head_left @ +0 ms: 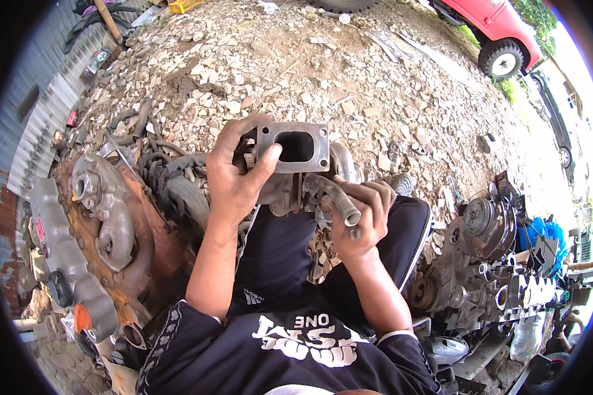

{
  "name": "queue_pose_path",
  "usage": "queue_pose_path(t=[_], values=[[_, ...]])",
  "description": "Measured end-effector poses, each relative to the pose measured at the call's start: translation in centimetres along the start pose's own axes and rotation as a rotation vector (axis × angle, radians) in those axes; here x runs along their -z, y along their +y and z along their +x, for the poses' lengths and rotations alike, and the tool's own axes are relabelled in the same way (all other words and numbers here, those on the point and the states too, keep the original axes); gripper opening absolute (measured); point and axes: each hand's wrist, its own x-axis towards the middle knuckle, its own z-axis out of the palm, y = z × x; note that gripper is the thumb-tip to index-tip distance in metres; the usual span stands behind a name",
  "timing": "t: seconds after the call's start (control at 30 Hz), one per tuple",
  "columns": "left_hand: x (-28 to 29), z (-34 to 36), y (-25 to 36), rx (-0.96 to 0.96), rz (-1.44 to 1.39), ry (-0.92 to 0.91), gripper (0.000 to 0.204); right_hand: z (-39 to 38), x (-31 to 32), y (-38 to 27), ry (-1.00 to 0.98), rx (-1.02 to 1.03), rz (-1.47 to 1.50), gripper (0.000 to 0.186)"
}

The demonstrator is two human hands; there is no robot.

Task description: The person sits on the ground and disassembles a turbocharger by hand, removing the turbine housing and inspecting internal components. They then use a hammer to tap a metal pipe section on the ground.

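A turbocharger (pixel 280 191) is held up in front of my chest, above my knees. Its flat rectangular flange (pixel 317 151) faces up, with a dark opening in the middle and bolt holes at the corners. My left hand (pixel 234 178) grips the flange's left side, thumb over the edge of the opening. On the right, my right hand (pixel 366 214) is closed around the turbocharger's other side, beside a short curved metal pipe (pixel 339 197). A rounded pale metal housing (pixel 344 164) shows behind the flange. The underside is mostly hidden by my hands.
An engine with a grey valve cover (pixel 69 250) and orange cap (pixel 82 318) stands close on my left. More engine parts (pixel 468 283) lie to my right, near a blue plastic bag (pixel 543 237). Stony ground (pixel 277 72) stretches ahead toward a red vehicle (pixel 501 26).
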Motion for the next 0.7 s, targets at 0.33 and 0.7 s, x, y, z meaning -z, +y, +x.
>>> queue_pose_path(t=[0.33,0.7], values=[[0.2,0.7,-0.1,0.042,-0.08,-0.007,0.036,10.4,1.5,4.3,-0.558,-0.413,0.415,0.024],[0.3,-0.2,-0.5,0.026,-0.099,0.003,0.04,8.5,-4.8,6.8,-0.229,-0.846,0.796,0.032]])
